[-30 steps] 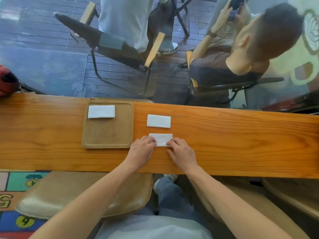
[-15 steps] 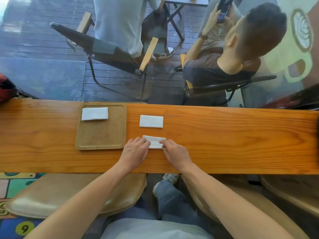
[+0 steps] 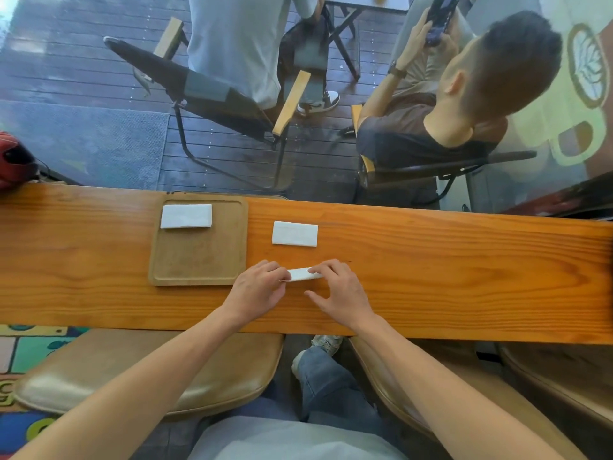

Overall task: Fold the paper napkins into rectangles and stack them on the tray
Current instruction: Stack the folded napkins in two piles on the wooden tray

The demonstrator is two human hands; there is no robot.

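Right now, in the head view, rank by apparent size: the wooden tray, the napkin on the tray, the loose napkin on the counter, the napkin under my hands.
1. wooden tray
2-3. napkin on the tray and loose napkin: look alike, unranked
4. napkin under the hands: smallest showing, partly covered

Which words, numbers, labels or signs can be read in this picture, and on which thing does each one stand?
"G": a large rounded character, cut by the picture's edge, on the colourful play mat on the floor at lower left; it could also be a numeral.
Pale green cup emblem with a leaf crest at upper right: a sign without letters.
White folded paper napkins, light wooden tray, long orange-brown wooden table: no text.
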